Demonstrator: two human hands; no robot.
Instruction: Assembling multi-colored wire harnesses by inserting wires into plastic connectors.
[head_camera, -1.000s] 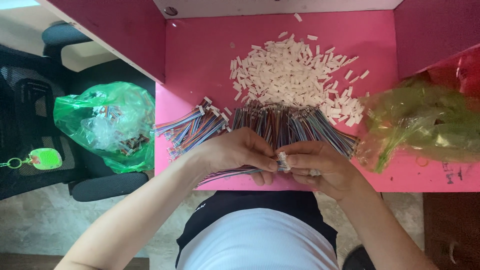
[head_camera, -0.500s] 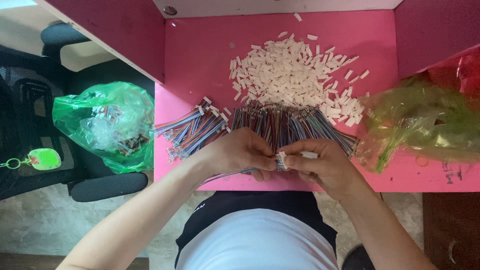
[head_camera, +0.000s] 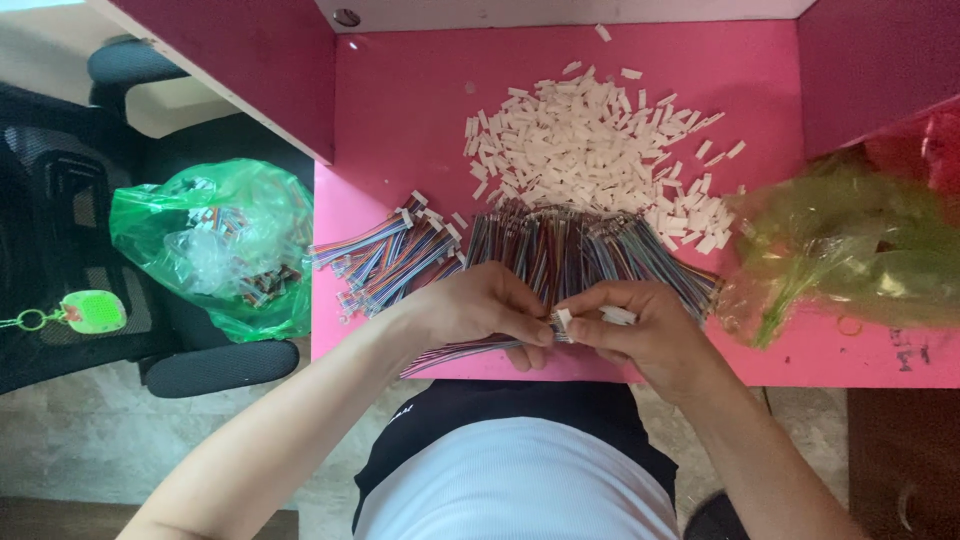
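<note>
My left hand (head_camera: 478, 308) pinches a flat strip of multicoloured wires (head_camera: 452, 354) that trails left along the near edge of the pink table (head_camera: 400, 120). Against the strip's end, my right hand (head_camera: 640, 328) holds a small white plastic connector (head_camera: 563, 322), with another white piece (head_camera: 618, 316) tucked under its fingers. The two hands touch at the fingertips. Just beyond them lies a wide row of loose coloured wire strips (head_camera: 585, 250). Further back sits a heap of white connectors (head_camera: 590, 150).
A bundle of wire strips with white ends (head_camera: 385, 262) lies at the table's left. A green plastic bag (head_camera: 220, 245) rests on a black chair (head_camera: 70, 200) to the left. A yellow-green bag (head_camera: 850, 250) lies at the right. Pink side walls (head_camera: 880, 60) flank the table.
The hands have stayed together at the table's near edge, with only small finger movements around the white connector and the wire end.
</note>
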